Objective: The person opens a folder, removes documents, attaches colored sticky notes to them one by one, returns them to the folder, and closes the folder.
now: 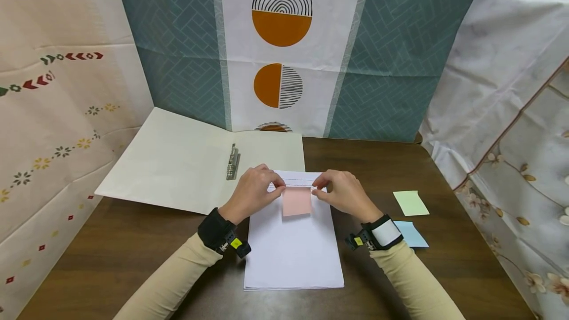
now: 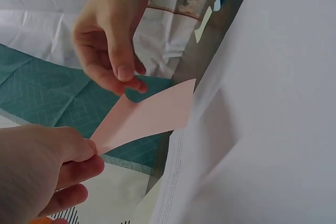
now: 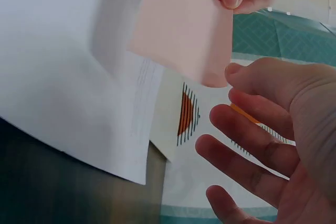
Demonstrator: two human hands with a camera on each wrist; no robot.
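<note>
A pink sticky note [image 1: 297, 202] is held up over the top part of a stack of white paper [image 1: 293, 256]. My left hand [image 1: 255, 192] pinches one upper corner of it between thumb and forefinger, as the left wrist view also shows. At the opposite upper corner is my right hand [image 1: 344, 192]. Its thumb tip comes right at the note's edge in the right wrist view, while the other fingers [image 3: 247, 129] are spread apart. The note bends slightly and casts a shadow on the top sheet.
An open white file folder [image 1: 178, 157] with a metal clip [image 1: 233, 162] lies behind and left of the paper. To the right, a green sticky note [image 1: 411, 203] and a blue sticky note [image 1: 413, 234] lie on the brown table [image 1: 355, 159]. Patterned cloths hang around the table.
</note>
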